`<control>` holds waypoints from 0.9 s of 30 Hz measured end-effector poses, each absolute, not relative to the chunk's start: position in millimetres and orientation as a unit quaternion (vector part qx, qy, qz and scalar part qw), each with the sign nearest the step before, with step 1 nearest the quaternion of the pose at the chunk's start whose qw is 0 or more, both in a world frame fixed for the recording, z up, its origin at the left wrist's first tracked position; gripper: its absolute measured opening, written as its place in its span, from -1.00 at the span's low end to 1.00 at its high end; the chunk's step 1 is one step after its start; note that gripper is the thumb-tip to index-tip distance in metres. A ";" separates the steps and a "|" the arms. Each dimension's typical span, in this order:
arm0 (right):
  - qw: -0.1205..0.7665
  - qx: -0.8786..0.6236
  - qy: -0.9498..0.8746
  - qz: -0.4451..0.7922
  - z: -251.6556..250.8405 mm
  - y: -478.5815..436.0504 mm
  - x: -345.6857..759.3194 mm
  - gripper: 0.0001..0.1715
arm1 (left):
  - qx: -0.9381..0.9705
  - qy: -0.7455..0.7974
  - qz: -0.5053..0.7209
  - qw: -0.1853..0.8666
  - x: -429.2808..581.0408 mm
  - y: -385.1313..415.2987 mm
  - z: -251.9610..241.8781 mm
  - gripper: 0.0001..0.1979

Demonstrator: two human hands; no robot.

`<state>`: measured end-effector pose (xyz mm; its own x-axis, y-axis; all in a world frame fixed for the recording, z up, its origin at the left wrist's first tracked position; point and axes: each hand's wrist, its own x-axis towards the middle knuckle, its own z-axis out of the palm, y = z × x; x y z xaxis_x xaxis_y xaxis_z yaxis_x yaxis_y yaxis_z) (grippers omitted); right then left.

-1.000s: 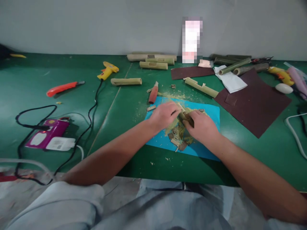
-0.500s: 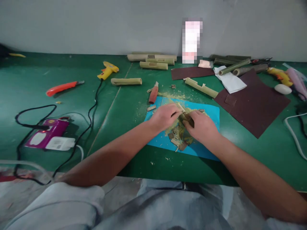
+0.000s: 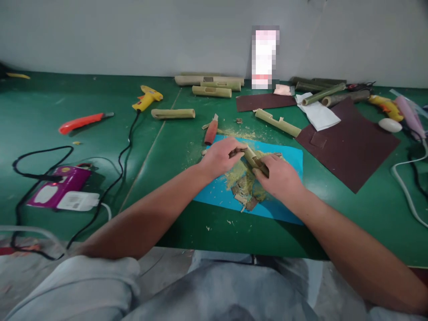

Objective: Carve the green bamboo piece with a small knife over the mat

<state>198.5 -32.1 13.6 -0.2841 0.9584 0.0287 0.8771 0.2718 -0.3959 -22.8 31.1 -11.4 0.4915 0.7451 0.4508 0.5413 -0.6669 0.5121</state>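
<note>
Since the earlier frame both hands have slid a little left and away from the body, and more of the bamboo piece (image 3: 249, 155) now shows between them. The left hand (image 3: 219, 157) is curled shut around the piece's far left end, knuckles up. The right hand (image 3: 279, 176) is closed over its near right end, with its fingertips pressing a dark scrap (image 3: 263, 167) against the bamboo; what the scrap is made of cannot be told. The hands are close together but not touching, and the short piece spans the gap at a slant. It is held just over the blue mat (image 3: 290, 154), above a heap of dust (image 3: 238, 177) and small offcuts (image 3: 245, 201) lying on the mat. The mat lies on a green table (image 3: 100, 174). Just beyond the mat's far left corner lies a red-handled knife (image 3: 210, 131), and a notched bamboo stick (image 3: 277, 123) lies near its far right edge. To the right lies a large brown sheet (image 3: 351, 147), well apart from the hands. Farther left are a yellow glue gun (image 3: 147, 98), an orange cutter (image 3: 82, 121) and a purple box (image 3: 60, 191) with black cables. More bamboo tubes (image 3: 210, 91) lie along the wall.
</note>
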 end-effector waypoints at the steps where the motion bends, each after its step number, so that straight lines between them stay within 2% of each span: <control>1: 0.132 -0.585 -0.786 0.154 13.6 -32.1 199.0 -0.79 | 0.850 0.380 0.330 0.157 -22.9 31.7 -11.4 -0.79; 13: 0.146 -0.585 -0.781 0.161 12.4 -32.1 199.7 -0.79 | 0.829 0.394 0.351 0.183 -19.0 36.3 -9.5 -0.85; 18: 0.130 -0.590 -0.781 0.160 15.7 -32.0 198.4 -0.83 | 0.864 0.349 0.330 0.148 -16.6 31.7 -8.2 -0.80; 22: 0.130 -0.586 -0.783 0.163 16.3 -32.2 197.6 -0.81 | 0.858 0.377 0.336 0.094 -14.3 25.4 -6.9 -0.78; 27: 0.122 -0.588 -0.786 0.147 16.0 -33.5 196.6 -0.80 | 0.875 0.366 0.307 0.085 -10.8 21.6 -7.0 -0.75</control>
